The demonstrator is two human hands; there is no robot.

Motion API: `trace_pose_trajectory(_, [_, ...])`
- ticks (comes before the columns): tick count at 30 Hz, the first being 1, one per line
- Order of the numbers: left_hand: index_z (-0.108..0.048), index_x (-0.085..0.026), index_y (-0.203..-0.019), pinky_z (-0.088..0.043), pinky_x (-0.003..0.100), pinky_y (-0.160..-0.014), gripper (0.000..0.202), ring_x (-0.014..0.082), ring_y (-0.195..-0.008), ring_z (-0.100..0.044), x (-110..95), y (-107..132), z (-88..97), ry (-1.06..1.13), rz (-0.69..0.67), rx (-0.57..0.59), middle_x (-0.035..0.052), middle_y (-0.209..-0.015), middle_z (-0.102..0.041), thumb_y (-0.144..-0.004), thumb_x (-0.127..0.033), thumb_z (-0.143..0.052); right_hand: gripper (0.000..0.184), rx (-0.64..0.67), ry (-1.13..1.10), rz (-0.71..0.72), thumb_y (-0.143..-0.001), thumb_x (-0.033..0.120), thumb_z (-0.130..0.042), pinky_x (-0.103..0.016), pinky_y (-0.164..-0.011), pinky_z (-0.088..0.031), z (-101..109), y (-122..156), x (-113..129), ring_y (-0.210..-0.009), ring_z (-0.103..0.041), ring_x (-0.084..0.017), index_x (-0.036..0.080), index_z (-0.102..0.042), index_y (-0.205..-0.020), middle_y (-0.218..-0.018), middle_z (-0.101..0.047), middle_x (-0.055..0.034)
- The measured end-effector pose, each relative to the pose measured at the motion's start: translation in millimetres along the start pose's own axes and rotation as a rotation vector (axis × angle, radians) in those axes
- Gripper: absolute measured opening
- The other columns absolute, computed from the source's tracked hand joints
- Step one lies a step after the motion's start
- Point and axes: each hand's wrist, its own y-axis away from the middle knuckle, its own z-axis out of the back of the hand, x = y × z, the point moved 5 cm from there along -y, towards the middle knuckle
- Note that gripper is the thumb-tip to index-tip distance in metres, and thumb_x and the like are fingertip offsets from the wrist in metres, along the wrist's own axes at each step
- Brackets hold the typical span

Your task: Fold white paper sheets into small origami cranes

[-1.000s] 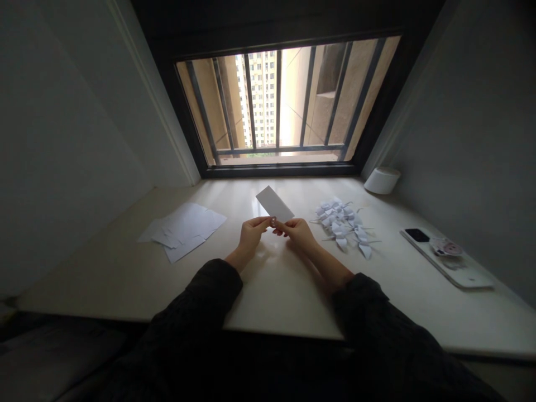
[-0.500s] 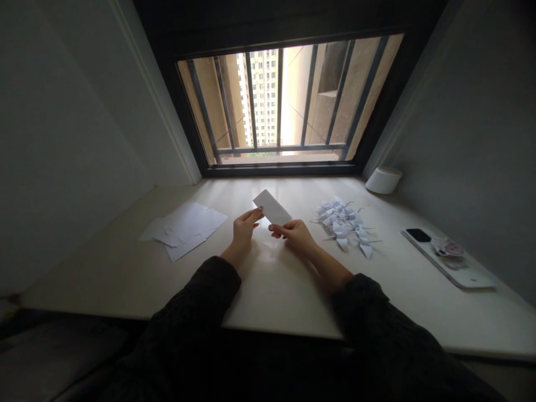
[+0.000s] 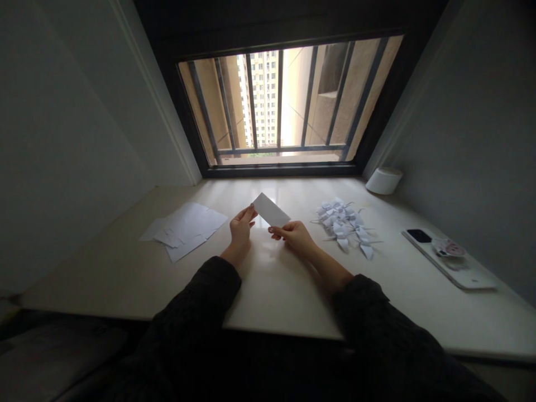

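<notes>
A white rectangular piece of paper [image 3: 272, 210], apparently folded, is held tilted above the pale ledge [image 3: 276, 296]. My left hand [image 3: 242, 226] pinches it at its left corner between thumb and fingers. At the lower right end, my right hand [image 3: 293, 233] grips the paper with the thumb on the near side. To the right of my hands lies a cluster of small folded white paper cranes [image 3: 341, 223]. On the left, several loose white sheets [image 3: 195, 223] overlap in a flat pile.
A white phone [image 3: 454, 265] with a round grip on its back rests at the right. By the window corner sits a white cylindrical object [image 3: 384, 181]. The barred window [image 3: 276, 170] closes off the back, with walls on both sides.
My left hand has shifted slightly left, from the paper's lower edge to its left corner. The paper has turned a little and dipped. My right hand keeps its grip.
</notes>
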Motion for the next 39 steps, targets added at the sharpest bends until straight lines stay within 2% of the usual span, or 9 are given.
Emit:
trace_pose_trajectory(5, [-0.065, -0.018, -0.081, -0.039, 0.027, -0.069, 0.031, 0.0182, -0.086, -0.061, -5.3, -2.4, 2.5, -0.066, -0.119, -0.021, 0.0049, -0.084, -0.066, -0.069, -0.045, -0.068, 0.032, -0.007, -0.019, 0.007, -0.059, 0.047, -0.076, -0.027, -0.056, -0.04, -0.7, 2.1, 3.5, -0.056, -0.058, -0.015, 0.016, -0.074, -0.063, -0.06, -0.069, -0.0069])
trace_pose_trajectory(10, [-0.056, -0.019, -0.073, -0.041, 0.025, -0.063, 0.024, 0.015, -0.075, -0.059, -20.8, 4.8, 1.1, -0.206, -0.368, -0.014, 0.0008, -0.074, -0.062, -0.078, -0.042, -0.058, 0.033, -0.048, -0.072, 0.038, -0.063, 0.049, -0.072, -0.025, -0.054, -0.038, 4.5, -1.5, 3.8, -0.055, -0.056, -0.013, 0.016, -0.074, -0.067, -0.06, -0.069, -0.0061])
trace_pose_trajectory(13, [-0.055, -0.019, -0.074, -0.042, 0.025, -0.065, 0.024, 0.0149, -0.076, -0.061, -29.9, 12.5, -1.7, -0.36, -0.512, 0.013, 0.0008, -0.075, -0.065, -0.082, -0.042, -0.055, 0.034, -0.146, -0.118, 0.049, -0.064, 0.051, -0.072, -0.024, -0.051, -0.037, 14.8, -5.4, 2.0, -0.054, -0.055, -0.012, 0.016, -0.073, -0.067, -0.062, -0.069, -0.0059])
trace_pose_trajectory(15, [-0.055, -0.019, -0.073, -0.042, 0.025, -0.066, 0.026, 0.0152, -0.077, -0.063, -31.6, 16.1, -4.3, -0.45, -0.553, 0.052, 0.0013, -0.076, -0.066, -0.082, -0.043, -0.055, 0.036, -0.253, -0.164, 0.039, -0.062, 0.052, -0.072, -0.024, -0.05, -0.037, 24.9, -7.4, 0.1, -0.053, -0.054, -0.012, 0.016, -0.072, -0.065, -0.063, -0.069, -0.0057])
trace_pose_trajectory(20, [-0.059, -0.019, -0.073, -0.042, 0.025, -0.066, 0.026, 0.0162, -0.078, -0.065, -22.8, 16.1, -10.4, -0.499, -0.514, 0.163, 0.0023, -0.076, -0.07, -0.08, -0.045, -0.058, 0.038, -0.445, -0.23, 0.045, -0.061, 0.054, -0.072, -0.024, -0.048, -0.037, 41.8, -8.5, -2.1, -0.053, -0.052, -0.012, 0.016, -0.071, -0.066, -0.062, -0.067, -0.005])
trace_pose_trajectory(24, [-0.061, -0.019, -0.074, -0.042, 0.025, -0.064, 0.025, 0.0169, -0.078, -0.066, -14.2, 11.6, -12.0, -0.388, -0.419, 0.171, 0.0035, -0.076, -0.071, -0.079, -0.043, -0.06, 0.038, -0.509, -0.218, 0.089, -0.064, 0.054, -0.069, -0.024, -0.049, -0.037, 41.0, -5.7, -1.3, -0.053, -0.052, -0.012, 0.016, -0.071, -0.066, -0.059, -0.066, -0.0048])
trace_pose_trajectory(29, [-0.06, -0.018, -0.073, -0.042, 0.025, -0.061, 0.024, 0.0167, -0.076, -0.065, -9.2, 8.2, -11.8, -0.31, -0.335, 0.169, 0.0042, -0.076, -0.07, -0.078, -0.042, -0.06, 0.039, -0.5, -0.223, 0.127, -0.067, 0.056, -0.066, -0.025, -0.05, -0.038, 37.2, -3.8, 1.5, -0.054, -0.052, -0.012, 0.016, -0.071, -0.067, -0.063, -0.068, -0.0059])
trace_pose_trajectory(35, [-0.058, -0.019, -0.075, -0.042, 0.024, -0.06, 0.024, 0.0151, -0.073, -0.061, -7.4, 6.7, -10.2, -0.32, -0.342, 0.174, 0.0032, -0.075, -0.067, -0.079, -0.042, -0.057, 0.047, -0.425, -0.172, 0.161, -0.072, 0.062, -0.057, -0.025, -0.05, -0.038, 35.8, -6.2, 4.1, -0.056, -0.053, -0.013, 0.017, -0.07, -0.065, -0.066, -0.068, -0.0066])
trace_pose_trajectory(39, [-0.056, -0.02, -0.077, -0.041, 0.023, -0.059, 0.02, 0.0142, -0.07, -0.061, -10.4, 7.8, -9.6, -0.319, -0.374, 0.168, 0.0021, -0.075, -0.066, -0.081, -0.039, -0.055, 0.048, -0.4, -0.193, 0.108, -0.07, 0.063, -0.058, -0.025, -0.049, -0.04, 34.9, -9.9, -2.7, -0.057, -0.055, -0.013, 0.017, -0.069, -0.067, -0.071, -0.068, -0.0064])
